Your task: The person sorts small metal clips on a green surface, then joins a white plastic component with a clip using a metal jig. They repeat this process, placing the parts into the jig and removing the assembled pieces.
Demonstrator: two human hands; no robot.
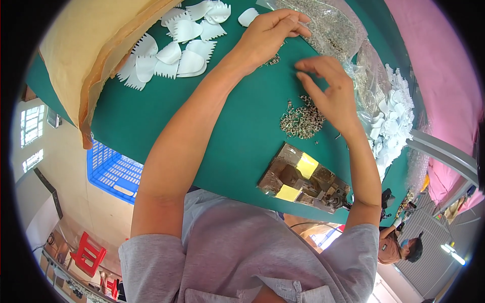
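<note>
My left hand (273, 36) reaches to the far side of the green table, its fingers closed together beside a clear plastic bag (333, 25) of small metal parts. Whatever may be between those fingers is too small to make out. Below its wrist lie a few metal bits (274, 60). My right hand (331, 88) hovers with thumb and fingers apart, nothing seen in it, just above a pile of small metal pieces (302, 120). Nearest my body sits a brown metal fixture (305, 179) with yellow patches.
White curved plastic pieces with toothed edges (184, 31) lie scattered at the far left; a bigger heap of white pieces (391, 121) stands at the right. A brown bag (96, 45) covers the left edge. On the floor are a blue crate (113, 169) and red stool (88, 256). Another person (396, 247) is at far right.
</note>
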